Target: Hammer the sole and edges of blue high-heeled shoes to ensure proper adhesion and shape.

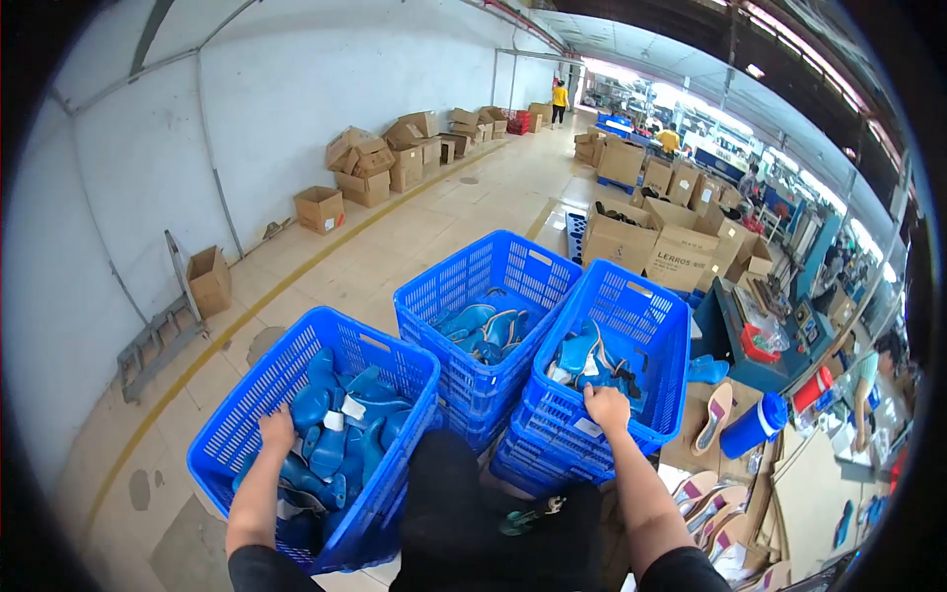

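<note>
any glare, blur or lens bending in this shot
Head view: fisheye bending, with the yellow floor line curving and a black rim around the picture; head view: glare from the bright strip of light at upper right; head view: left hand and right hand look fairly sharp, far background too small for detail.

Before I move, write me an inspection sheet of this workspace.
Surface: pale floor, yellow line, dark patches.
Work things: left crate, middle crate, right crate, all blue, holding blue shoe-shaped pieces.
Clutter: cardboard boxes along the white wall; pale soles and blue jug at right.
Hands: left hand inside the left crate, right hand at the right crate's near rim; holds unclear.
Cables: nothing seen for certain.
Surroundings: grey metal frame by the wall at left; distant person in yellow.
</note>
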{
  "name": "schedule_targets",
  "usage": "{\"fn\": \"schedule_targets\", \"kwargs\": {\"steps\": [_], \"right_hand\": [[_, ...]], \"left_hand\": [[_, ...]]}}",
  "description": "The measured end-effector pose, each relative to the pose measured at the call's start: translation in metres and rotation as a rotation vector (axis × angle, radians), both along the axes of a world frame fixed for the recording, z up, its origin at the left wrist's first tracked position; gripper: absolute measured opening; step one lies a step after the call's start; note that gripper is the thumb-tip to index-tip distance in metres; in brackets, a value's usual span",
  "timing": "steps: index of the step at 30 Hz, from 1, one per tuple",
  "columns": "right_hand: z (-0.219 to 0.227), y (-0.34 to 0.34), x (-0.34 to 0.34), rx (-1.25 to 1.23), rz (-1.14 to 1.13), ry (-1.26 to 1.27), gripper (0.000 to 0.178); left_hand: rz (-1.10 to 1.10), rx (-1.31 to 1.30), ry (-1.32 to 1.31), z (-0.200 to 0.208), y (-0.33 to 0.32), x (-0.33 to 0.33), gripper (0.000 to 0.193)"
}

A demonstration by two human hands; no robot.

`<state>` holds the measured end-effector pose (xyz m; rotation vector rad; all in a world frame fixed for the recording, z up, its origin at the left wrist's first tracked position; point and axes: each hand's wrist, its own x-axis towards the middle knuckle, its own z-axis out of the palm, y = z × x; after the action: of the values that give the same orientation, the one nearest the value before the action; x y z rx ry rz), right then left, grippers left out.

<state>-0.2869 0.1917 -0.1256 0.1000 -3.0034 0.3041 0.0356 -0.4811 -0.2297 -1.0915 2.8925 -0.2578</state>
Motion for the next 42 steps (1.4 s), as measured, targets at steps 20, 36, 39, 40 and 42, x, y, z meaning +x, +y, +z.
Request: {"fn": "schedule_targets", "kwargs": {"steps": [20, 36, 39, 40, 42], "right_hand": [[-0.007, 0.011, 0.002, -0.012, -0.011, 0.023, 0.066], [-0.017, 0.011, -0.003, -0.061, 0.088, 0.217, 0.068], [-0.018, 0.014, -0.001, -0.088, 0.106, 0.208, 0.067], [-0.019, 0.018, -0.001, -0.096, 0.107, 0.211, 0.066], [-0.021, 0.025, -0.005, -0.101, 0.103, 0.207, 0.066]], "left_hand": [[-0.126, 2.339, 1.275, 0.118, 0.442, -0.002, 0.071], [-0.461, 1.662, 0.745, 0.098, 0.503, -0.002, 0.046], [-0.438, 1.557, 0.66, 0.098, 0.508, -0.001, 0.05], [-0.494, 1.563, 0.652, 0.103, 0.51, 0.001, 0.051], [-0.562, 1.567, 0.674, 0.113, 0.513, 0.002, 0.053]]}}
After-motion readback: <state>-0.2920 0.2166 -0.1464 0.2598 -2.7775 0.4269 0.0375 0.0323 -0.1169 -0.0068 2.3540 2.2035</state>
